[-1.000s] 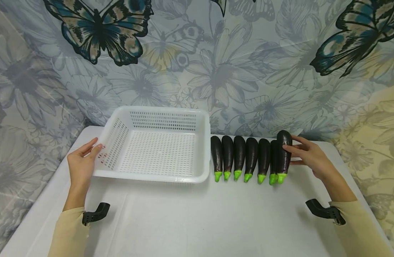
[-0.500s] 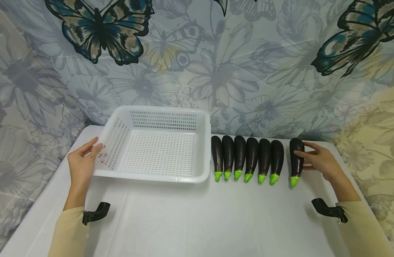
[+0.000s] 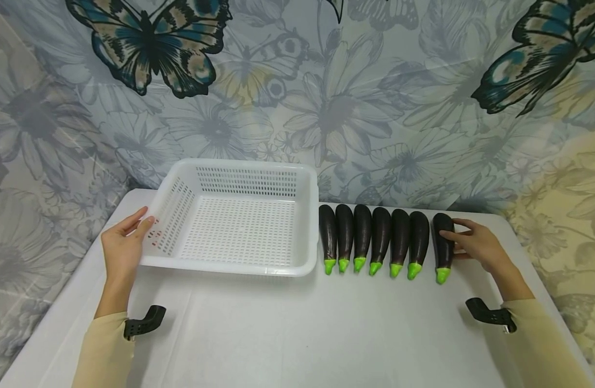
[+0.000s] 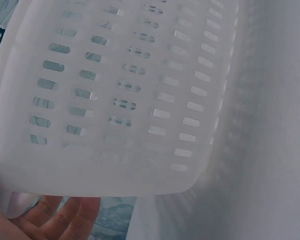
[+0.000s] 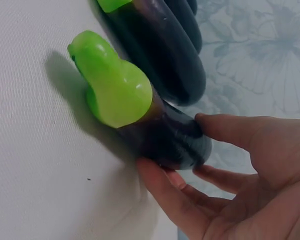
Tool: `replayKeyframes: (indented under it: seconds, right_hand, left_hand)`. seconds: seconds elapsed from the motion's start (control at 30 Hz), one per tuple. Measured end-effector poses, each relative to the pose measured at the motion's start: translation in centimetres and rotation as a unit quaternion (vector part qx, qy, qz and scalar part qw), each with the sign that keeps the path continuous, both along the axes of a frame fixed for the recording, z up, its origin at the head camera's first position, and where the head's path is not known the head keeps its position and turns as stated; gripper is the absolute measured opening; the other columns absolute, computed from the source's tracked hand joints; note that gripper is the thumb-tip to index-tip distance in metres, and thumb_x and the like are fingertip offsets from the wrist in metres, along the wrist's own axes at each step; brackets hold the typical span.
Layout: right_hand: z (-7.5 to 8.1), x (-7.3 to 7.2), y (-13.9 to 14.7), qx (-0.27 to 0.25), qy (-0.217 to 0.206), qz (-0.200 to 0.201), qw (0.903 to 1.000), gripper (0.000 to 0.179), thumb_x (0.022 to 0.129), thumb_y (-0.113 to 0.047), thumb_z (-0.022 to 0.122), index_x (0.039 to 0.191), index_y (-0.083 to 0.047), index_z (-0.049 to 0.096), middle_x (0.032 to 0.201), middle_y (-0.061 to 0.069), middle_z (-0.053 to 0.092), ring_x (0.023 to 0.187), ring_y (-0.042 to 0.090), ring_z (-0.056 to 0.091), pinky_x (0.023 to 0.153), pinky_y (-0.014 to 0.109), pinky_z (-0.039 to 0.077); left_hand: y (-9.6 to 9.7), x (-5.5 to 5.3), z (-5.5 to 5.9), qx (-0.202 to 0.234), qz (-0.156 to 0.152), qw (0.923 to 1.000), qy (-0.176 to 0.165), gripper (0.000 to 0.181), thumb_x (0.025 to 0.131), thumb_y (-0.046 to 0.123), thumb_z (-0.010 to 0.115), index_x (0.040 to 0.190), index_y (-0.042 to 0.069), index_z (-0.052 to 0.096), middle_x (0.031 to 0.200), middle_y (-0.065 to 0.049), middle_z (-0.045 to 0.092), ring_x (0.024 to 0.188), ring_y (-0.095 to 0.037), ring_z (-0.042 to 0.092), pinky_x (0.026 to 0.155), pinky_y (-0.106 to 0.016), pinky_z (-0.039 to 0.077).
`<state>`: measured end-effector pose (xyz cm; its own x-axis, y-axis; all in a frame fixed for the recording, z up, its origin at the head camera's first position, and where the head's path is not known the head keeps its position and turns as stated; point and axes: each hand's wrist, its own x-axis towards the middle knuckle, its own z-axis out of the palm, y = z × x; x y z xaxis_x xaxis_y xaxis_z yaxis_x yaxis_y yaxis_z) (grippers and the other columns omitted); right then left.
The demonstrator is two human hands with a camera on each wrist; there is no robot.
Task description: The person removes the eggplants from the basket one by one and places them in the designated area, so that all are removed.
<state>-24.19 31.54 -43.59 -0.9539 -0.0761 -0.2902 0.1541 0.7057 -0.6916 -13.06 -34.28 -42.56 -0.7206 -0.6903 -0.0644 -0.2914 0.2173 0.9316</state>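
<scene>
A white slotted plastic basket [image 3: 239, 269] stands on the left half of the table, nothing inside it. My left hand [image 3: 123, 245] grips its left rim, thumb on the inner side; in the left wrist view the fingers [image 4: 72, 217] show beyond the basket wall [image 4: 105, 170]. At the right end of a row of dark purple eggplants with green stems, one eggplant [image 3: 443, 245] lies slightly apart. My right hand [image 3: 479, 245] holds that eggplant from its right side. Up close in the right wrist view, thumb and fingers surround the eggplant's [image 5: 165, 135] rounded end.
Several other eggplants [image 3: 381, 237] lie side by side between the basket and the held one, stems toward me. A white cloth [image 3: 297, 328] covers the table. Behind it hangs a butterfly-and-flower patterned backdrop [image 3: 336, 118]. Black wrist mounts [image 3: 144, 321] sit on both sleeves.
The right hand carried the eggplant rightward off its overlap with the neighbouring one and down to the table, then slightly back left. The left hand and basket stay put.
</scene>
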Motion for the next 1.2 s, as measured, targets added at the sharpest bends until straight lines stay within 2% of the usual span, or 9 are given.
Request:
replayKeyframes:
  seconds: [0.13, 0.27, 0.37, 0.5, 0.6, 0.8, 1.03, 1.2]
  right_hand:
    - [-0.1, 0.1, -0.4, -0.022, -0.003, -0.001, 0.9998, 0.079, 0.101, -0.034, 0.053, 0.148, 0.016, 0.014, 0.133, 0.047, 0.036, 0.075, 0.004, 0.059, 0.069, 0.033, 0.058]
    - [-0.2, 0.1, -0.8, -0.039, -0.008, -0.002, 0.9992, 0.080, 0.101, -0.035, 0.053, 0.149, 0.015, 0.014, 0.135, 0.047, 0.035, 0.075, 0.004, 0.060, 0.070, 0.033, 0.058]
    - [-0.4, 0.0, -0.9, -0.045, -0.012, 0.000, 0.9989, 0.080, 0.101, -0.036, 0.054, 0.150, 0.013, 0.014, 0.136, 0.047, 0.035, 0.075, 0.006, 0.060, 0.071, 0.033, 0.058]
    - [-0.6, 0.1, -0.9, -0.051, -0.014, 0.006, 0.9986, 0.079, 0.101, -0.035, 0.053, 0.150, 0.014, 0.013, 0.135, 0.047, 0.035, 0.074, 0.006, 0.061, 0.072, 0.034, 0.058]
    - [-0.5, 0.2, -1.1, -0.047, -0.011, 0.006, 0.9988, 0.078, 0.102, -0.034, 0.052, 0.150, 0.014, 0.013, 0.135, 0.046, 0.036, 0.074, 0.006, 0.060, 0.071, 0.035, 0.058]
    - [-0.5, 0.2, -1.9, -0.051, -0.017, 0.004, 0.9986, 0.081, 0.101, -0.037, 0.052, 0.151, 0.013, 0.012, 0.135, 0.045, 0.037, 0.077, 0.007, 0.060, 0.073, 0.036, 0.058]
    - [-0.6, 0.6, -1.5, -0.049, -0.016, -0.005, 0.9987, 0.081, 0.101, -0.037, 0.053, 0.150, 0.014, 0.012, 0.134, 0.044, 0.038, 0.075, 0.006, 0.059, 0.071, 0.035, 0.058]
    - [-0.3, 0.5, -1.4, -0.047, -0.010, -0.001, 0.9989, 0.082, 0.101, -0.039, 0.053, 0.150, 0.013, 0.013, 0.134, 0.044, 0.038, 0.076, 0.005, 0.058, 0.071, 0.035, 0.058]
  left_hand:
    - [-0.1, 0.0, 0.1, 0.010, -0.001, 0.9999, 0.004, 0.041, 0.093, 0.029, 0.069, 0.132, 0.022, 0.063, 0.119, -0.001, 0.059, 0.075, 0.003, 0.060, 0.057, -0.012, 0.050]
    - [-0.2, 0.1, 0.2, -0.010, -0.004, 0.9999, -0.009, 0.041, 0.094, 0.032, 0.068, 0.134, 0.023, 0.062, 0.131, -0.008, 0.058, 0.079, 0.003, 0.058, 0.059, -0.011, 0.049]
    - [-0.4, 0.3, 0.0, -0.027, -0.004, 0.9995, -0.019, 0.042, 0.094, 0.034, 0.066, 0.134, 0.024, 0.061, 0.140, -0.011, 0.054, 0.091, -0.002, 0.059, 0.062, -0.009, 0.048]
    - [-0.6, 0.6, -0.3, -0.028, -0.005, 0.9994, -0.019, 0.041, 0.094, 0.034, 0.066, 0.134, 0.025, 0.061, 0.142, -0.008, 0.053, 0.105, -0.008, 0.057, 0.065, -0.008, 0.047]
    - [-0.7, 0.6, -0.3, -0.028, -0.009, 0.9994, -0.018, 0.042, 0.094, 0.035, 0.067, 0.134, 0.025, 0.061, 0.142, -0.009, 0.053, 0.101, -0.006, 0.058, 0.065, -0.009, 0.047]
    - [-0.8, 1.0, 0.1, -0.033, 0.010, 0.9991, -0.023, 0.040, 0.094, 0.032, 0.066, 0.133, 0.025, 0.062, 0.142, -0.006, 0.054, 0.109, -0.008, 0.056, 0.066, -0.008, 0.044]
    - [-0.4, 1.1, -0.1, -0.039, -0.006, 0.9990, -0.020, 0.042, 0.094, 0.032, 0.066, 0.135, 0.022, 0.061, 0.140, -0.013, 0.055, 0.081, 0.004, 0.057, 0.061, -0.009, 0.047]
    - [-0.5, 1.2, -0.2, -0.034, -0.002, 0.9993, -0.018, 0.042, 0.094, 0.033, 0.067, 0.135, 0.022, 0.061, 0.137, -0.013, 0.057, 0.077, 0.005, 0.058, 0.059, -0.010, 0.047]
